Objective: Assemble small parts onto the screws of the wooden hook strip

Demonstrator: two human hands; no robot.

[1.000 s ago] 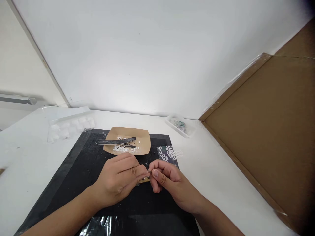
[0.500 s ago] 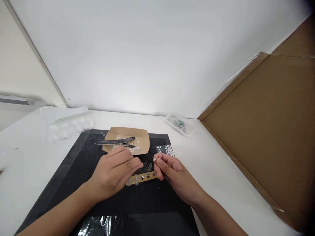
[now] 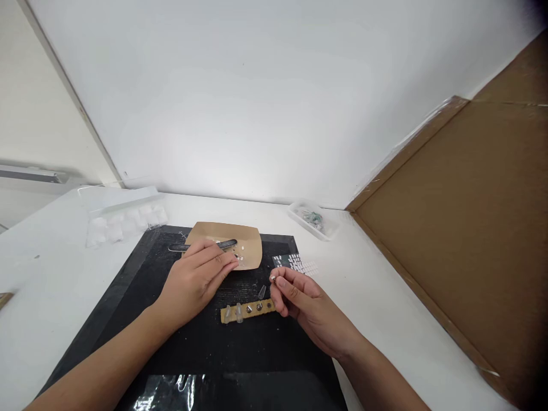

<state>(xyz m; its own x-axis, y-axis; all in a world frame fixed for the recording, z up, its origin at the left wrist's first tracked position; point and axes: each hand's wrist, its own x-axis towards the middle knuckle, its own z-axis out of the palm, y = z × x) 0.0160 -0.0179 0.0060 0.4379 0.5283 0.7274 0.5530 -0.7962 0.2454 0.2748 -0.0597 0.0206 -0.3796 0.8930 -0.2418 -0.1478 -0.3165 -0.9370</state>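
Observation:
My left hand (image 3: 192, 279) is over the near side of a brown paper tray (image 3: 250, 231), fingertips pressed together. Anything between them is too small to make out. A dark nail file (image 3: 228, 244) lies across the tray among small white bits, partly covered by that hand. My right hand (image 3: 303, 305) pinches a small shiny piece (image 3: 273, 278) between thumb and index finger. Just left of it lies a tan strip (image 3: 244, 314) with round metal dots; clear nail tips (image 3: 239, 312) stand on its left part. Another clear nail tip (image 3: 262, 291) is just beyond the strip.
A sheet of white tabs (image 3: 295, 262) lies behind my right hand. Beneath the work is a black mat (image 3: 257, 359). A clear case with white packets (image 3: 128, 222) stands back left, a small plastic tub (image 3: 314, 221) back right. A cardboard panel (image 3: 449, 240) stands at right.
My left hand has moved away from the right hand, up and left to the paper tray. The right hand keeps its pinch, almost in place. More of the tan strip shows.

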